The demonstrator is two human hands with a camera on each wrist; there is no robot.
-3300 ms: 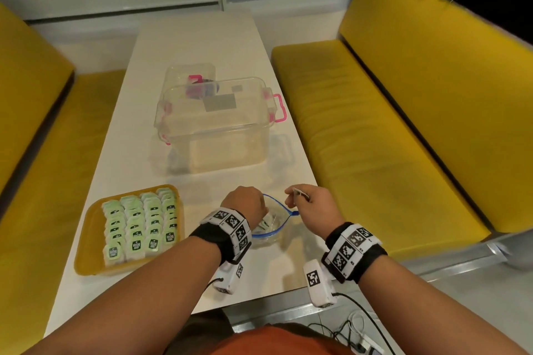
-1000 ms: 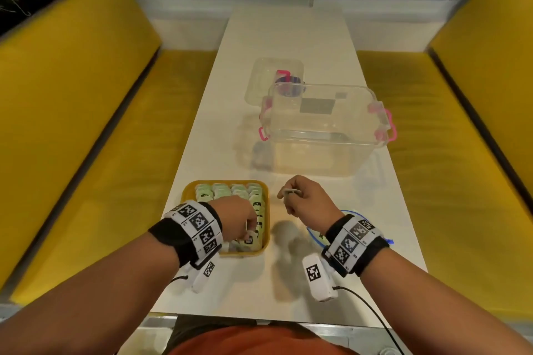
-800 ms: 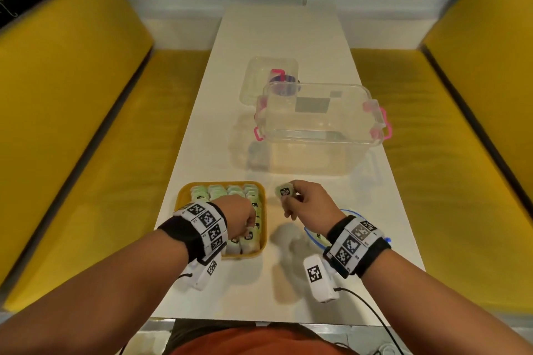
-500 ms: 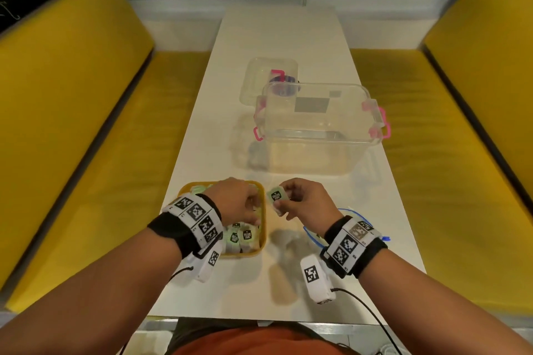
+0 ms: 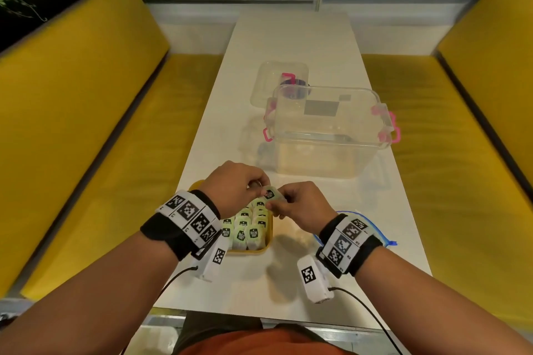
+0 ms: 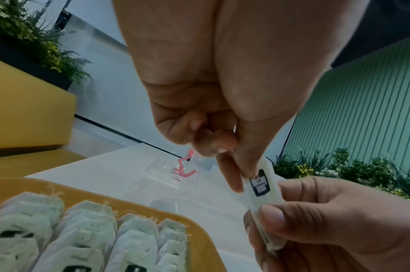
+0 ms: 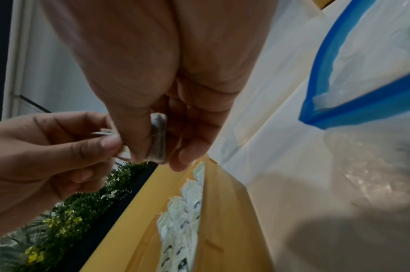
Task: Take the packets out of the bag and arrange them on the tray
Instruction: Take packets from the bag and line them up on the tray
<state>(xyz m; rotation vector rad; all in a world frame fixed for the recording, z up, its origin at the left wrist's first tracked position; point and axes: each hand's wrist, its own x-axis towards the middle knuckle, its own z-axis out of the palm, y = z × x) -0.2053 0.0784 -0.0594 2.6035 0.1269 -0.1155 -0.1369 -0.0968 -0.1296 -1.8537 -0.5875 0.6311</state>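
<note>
Both hands meet above the far right corner of the yellow tray (image 5: pixel 266 246), sharing one pale green packet (image 5: pixel 271 194) with a dark label. The left hand (image 5: pixel 235 186) has its fingers curled, thumb and forefinger pinching the packet's upper end; in the left wrist view the thumb lies on the label side while the other fingers fold into the palm. The right hand (image 5: pixel 300 209) pinches the lower end of the same packet (image 6: pixel 260 191) between thumb and curled fingers, and the right wrist view shows that hand gripping what looks like a second packet (image 7: pixel 158 138), edge-on, between thumb and fingers, though it is dim. The shared packet is held in the air, tilted, clear of the tray. On the tray, rows of matching packets (image 5: pixel 245 228) stand closely packed, label side facing the person, partly hidden under the left wrist. The clear zip bag (image 5: pixel 372 223) with a blue seal lies on the white table (image 5: pixel 288 43) just right of the tray, beneath the right wrist, its mouth open in the right wrist view (image 7: pixel 362 103). Farther along the table stands a clear plastic box (image 5: pixel 328 135) with pink latches, and its lid (image 5: pixel 278 81) lies behind it. Yellow benches (image 5: pixel 95 112) flank the table
</note>
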